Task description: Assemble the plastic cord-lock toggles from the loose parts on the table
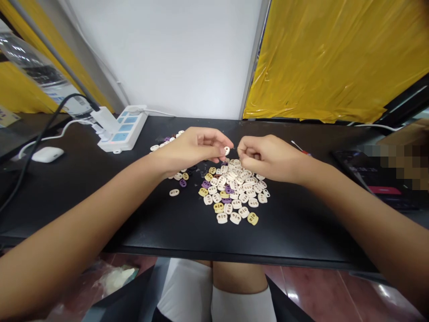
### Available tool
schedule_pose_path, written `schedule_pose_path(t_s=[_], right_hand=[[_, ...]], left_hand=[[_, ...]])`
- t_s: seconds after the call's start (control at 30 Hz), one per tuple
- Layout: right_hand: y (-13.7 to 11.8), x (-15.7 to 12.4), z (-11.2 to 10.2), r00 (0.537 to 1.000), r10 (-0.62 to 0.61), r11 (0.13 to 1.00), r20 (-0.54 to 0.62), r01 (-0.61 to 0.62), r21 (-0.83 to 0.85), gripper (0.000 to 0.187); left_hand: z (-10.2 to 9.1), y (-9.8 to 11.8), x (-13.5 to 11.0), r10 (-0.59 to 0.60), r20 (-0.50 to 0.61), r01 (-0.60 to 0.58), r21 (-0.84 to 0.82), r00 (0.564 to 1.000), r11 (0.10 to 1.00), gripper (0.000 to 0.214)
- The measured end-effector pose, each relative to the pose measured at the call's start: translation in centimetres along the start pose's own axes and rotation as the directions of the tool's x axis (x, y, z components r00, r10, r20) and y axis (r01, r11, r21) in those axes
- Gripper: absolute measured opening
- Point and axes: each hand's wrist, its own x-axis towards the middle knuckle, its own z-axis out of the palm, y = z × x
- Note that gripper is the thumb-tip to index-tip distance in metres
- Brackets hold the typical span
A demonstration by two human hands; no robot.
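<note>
My left hand (201,145) pinches a white two-hole cord lock (227,151) between thumb and fingertips, above the table. Close to its right, my right hand (264,154) is closed in a pinch; whatever it grips, if anything, is too small to make out. Below both hands spreads a pile of cord locks (234,190), mostly white with some yellow and purple ones. A second group of cord locks (164,144) lies behind and below my left hand, partly hidden by it. One white cord lock (174,192) sits apart at the left.
On the black table (150,223), a white power strip (125,129) with plugs and cables stands at the back left. Nearby are a white earbud case (48,154) and a water bottle (43,71). A small screwdriver (301,148) and a dark phone-like device (375,179) lie right.
</note>
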Motion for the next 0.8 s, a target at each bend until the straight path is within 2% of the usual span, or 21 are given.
schedule_pose_path(t_s=[0.2,0.5,0.57,0.63,0.7,0.8], right_hand=[[0.1,0.0,0.2,0.997,-0.057,0.997,-0.051,0.059,0.042,0.005],[0.2,0.0,0.7,0.998,-0.015,0.996,-0.065,0.021,0.082,0.005],[0.2,0.0,0.4,0.996,0.007,0.996,-0.093,0.001,0.089,0.004],[0.5,0.0,-0.2,0.983,0.033,0.995,-0.179,-0.016,0.095,0.005],[1.0,-0.1,-1.2,0.956,0.066,0.995,-0.284,-0.042,0.092,0.011],[2.6,-0.1,-2.5,0.927,0.128,0.989,-0.351,-0.094,0.111,0.022]], left_hand=[[0.3,-0.6,0.1,-0.032,0.032,0.037,-0.138,0.999,0.990,0.017],[0.6,-0.3,0.0,-0.052,0.085,0.069,-0.218,0.995,0.974,0.012],[0.6,-0.2,0.0,-0.074,0.061,0.087,-0.247,0.995,0.965,0.011],[0.5,-0.1,0.0,-0.093,0.014,0.093,-0.272,0.996,0.958,0.007],[0.3,0.1,0.1,-0.109,-0.043,0.092,-0.282,0.993,0.955,0.005],[-0.1,0.5,0.1,-0.121,-0.117,0.086,-0.270,0.986,0.959,0.007]])
